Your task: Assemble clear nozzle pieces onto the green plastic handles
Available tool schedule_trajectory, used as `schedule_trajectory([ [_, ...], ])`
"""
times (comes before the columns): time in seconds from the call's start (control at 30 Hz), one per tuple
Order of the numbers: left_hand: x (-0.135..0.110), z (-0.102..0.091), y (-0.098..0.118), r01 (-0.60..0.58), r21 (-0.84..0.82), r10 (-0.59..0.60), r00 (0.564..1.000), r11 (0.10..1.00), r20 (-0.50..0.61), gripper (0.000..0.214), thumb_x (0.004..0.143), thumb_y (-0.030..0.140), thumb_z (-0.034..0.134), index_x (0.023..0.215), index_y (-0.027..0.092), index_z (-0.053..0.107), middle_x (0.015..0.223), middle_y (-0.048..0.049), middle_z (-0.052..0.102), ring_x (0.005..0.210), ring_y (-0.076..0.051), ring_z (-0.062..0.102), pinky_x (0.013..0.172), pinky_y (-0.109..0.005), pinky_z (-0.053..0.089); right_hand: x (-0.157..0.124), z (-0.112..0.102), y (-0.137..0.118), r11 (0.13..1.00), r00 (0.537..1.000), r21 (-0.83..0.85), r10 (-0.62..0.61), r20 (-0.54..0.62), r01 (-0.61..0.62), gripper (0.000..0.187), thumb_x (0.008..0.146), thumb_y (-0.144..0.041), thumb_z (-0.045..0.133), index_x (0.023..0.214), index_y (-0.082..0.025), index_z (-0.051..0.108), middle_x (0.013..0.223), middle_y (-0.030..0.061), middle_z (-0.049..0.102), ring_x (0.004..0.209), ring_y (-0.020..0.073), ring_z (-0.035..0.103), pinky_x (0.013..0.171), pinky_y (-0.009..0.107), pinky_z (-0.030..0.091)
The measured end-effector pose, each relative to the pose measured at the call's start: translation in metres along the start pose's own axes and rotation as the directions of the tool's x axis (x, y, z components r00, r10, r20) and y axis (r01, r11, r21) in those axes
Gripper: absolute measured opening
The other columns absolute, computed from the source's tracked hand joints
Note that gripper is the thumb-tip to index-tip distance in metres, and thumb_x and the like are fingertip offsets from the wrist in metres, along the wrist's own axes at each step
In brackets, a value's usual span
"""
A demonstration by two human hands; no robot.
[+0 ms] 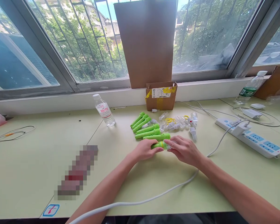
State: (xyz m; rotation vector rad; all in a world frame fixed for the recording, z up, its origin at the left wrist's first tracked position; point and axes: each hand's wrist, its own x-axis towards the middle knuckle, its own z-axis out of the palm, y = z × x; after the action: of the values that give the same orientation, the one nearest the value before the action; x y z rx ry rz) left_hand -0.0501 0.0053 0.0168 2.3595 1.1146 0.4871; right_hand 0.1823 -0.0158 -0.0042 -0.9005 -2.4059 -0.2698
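My left hand [146,150] is closed around a green plastic tube [156,145], held nearly level just above the table. The fingers of my right hand [183,149] grip a clear plastic piece [167,145] at the tube's right end, with a yellow ring showing between the two parts. Whether the clear piece is fully seated cannot be made out. Just beyond my hands lie several more green tubes [147,131] with threaded ends. To their right is a loose group of clear plastic covers [183,122], white-based parts [193,133] and yellow rings [170,120].
A small cardboard box [160,102] stands against the windowsill. One water bottle [104,111] is at the left, another [250,88] at the far right. A white power strip [254,140] lies right, and its white cable [154,199] crosses beneath my right arm. A pixelated object [78,174] lies left.
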Motion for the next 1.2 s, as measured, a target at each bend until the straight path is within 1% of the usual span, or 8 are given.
schedule_trajectory([
  [0.17,-0.001,0.009,0.000,-0.014,0.198,0.030,0.997,0.980,-0.078,0.034,0.083,0.051,0.056,0.074,0.018,0.059,0.070,-0.0006,0.063,0.064,-0.014,0.055,0.055,-0.025,0.034,-0.004,0.001,0.003,1.000,0.999,0.018,0.023,0.045,-0.024,0.032,0.094,-0.030,0.047,0.122,-0.016,0.054,0.091,0.0099,0.066,0.076,0.0194,0.061,0.062,0.029,0.043],
  [0.4,-0.003,0.012,0.005,-0.145,0.530,0.251,0.959,0.835,-0.134,0.038,0.093,0.048,0.041,0.087,0.017,0.061,0.077,-0.0073,0.064,0.075,-0.020,0.061,0.066,-0.029,0.040,-0.003,-0.009,0.003,0.980,0.986,0.127,0.143,0.082,-0.153,0.030,0.090,-0.035,0.052,0.116,-0.019,0.058,0.081,0.0056,0.067,0.061,0.0162,0.059,0.054,0.027,0.037],
  [0.5,-0.002,0.014,0.004,-0.154,0.560,0.256,0.961,0.814,-0.108,0.035,0.092,0.046,0.042,0.086,0.017,0.060,0.077,-0.0071,0.063,0.074,-0.020,0.060,0.064,-0.029,0.041,-0.002,-0.007,0.001,0.981,0.987,0.127,0.134,0.088,-0.144,0.029,0.087,-0.032,0.056,0.114,-0.020,0.058,0.081,0.0047,0.067,0.065,0.0169,0.059,0.056,0.027,0.039],
  [0.6,0.000,0.015,0.001,-0.098,0.567,0.184,0.978,0.818,-0.097,0.027,0.088,0.042,0.050,0.084,0.017,0.060,0.078,-0.0068,0.063,0.075,-0.020,0.060,0.061,-0.028,0.040,0.001,-0.002,-0.004,0.993,0.994,0.060,0.098,0.051,-0.101,0.026,0.087,-0.025,0.054,0.111,-0.019,0.057,0.090,0.0081,0.065,0.078,0.0199,0.060,0.061,0.028,0.042],
  [0.77,-0.002,0.007,0.000,0.034,0.369,-0.012,0.998,0.929,-0.063,0.031,0.080,0.045,0.058,0.066,0.018,0.054,0.064,-0.0011,0.058,0.056,-0.014,0.050,0.051,-0.025,0.029,0.006,-0.001,-0.005,0.998,1.000,-0.064,-0.002,-0.021,0.001,0.028,0.089,-0.009,0.041,0.108,-0.021,0.060,0.090,0.0076,0.063,0.081,0.0194,0.056,0.065,0.029,0.045],
  [0.87,-0.002,-0.003,-0.001,0.051,0.111,-0.050,0.999,0.992,-0.012,0.047,0.079,0.058,0.054,0.057,0.017,0.048,0.054,0.0028,0.045,0.051,-0.010,0.038,0.048,-0.024,0.023,0.006,-0.004,-0.002,0.999,0.997,-0.044,-0.020,-0.071,0.017,0.031,0.091,-0.010,0.041,0.111,-0.023,0.060,0.094,0.0071,0.064,0.080,0.0185,0.056,0.069,0.031,0.046],
  [0.97,-0.002,-0.009,-0.001,0.057,-0.067,-0.055,0.998,0.996,0.034,0.052,0.081,0.062,0.046,0.055,0.016,0.045,0.054,0.0038,0.036,0.052,-0.009,0.031,0.048,-0.024,0.021,0.005,-0.005,0.000,0.999,0.997,-0.026,-0.026,-0.078,0.024,0.031,0.091,-0.012,0.043,0.115,-0.024,0.060,0.094,0.0071,0.065,0.079,0.0183,0.057,0.070,0.031,0.047],
  [1.2,-0.001,-0.005,0.001,0.087,-0.138,-0.083,0.996,0.987,0.031,0.051,0.076,0.063,0.054,0.058,0.017,0.045,0.056,0.0047,0.035,0.056,-0.009,0.031,0.050,-0.025,0.022,0.000,-0.003,0.006,0.996,0.998,-0.078,-0.049,-0.034,0.047,0.035,0.091,-0.010,0.041,0.120,-0.022,0.059,0.090,0.0075,0.065,0.080,0.0184,0.059,0.067,0.030,0.047],
])
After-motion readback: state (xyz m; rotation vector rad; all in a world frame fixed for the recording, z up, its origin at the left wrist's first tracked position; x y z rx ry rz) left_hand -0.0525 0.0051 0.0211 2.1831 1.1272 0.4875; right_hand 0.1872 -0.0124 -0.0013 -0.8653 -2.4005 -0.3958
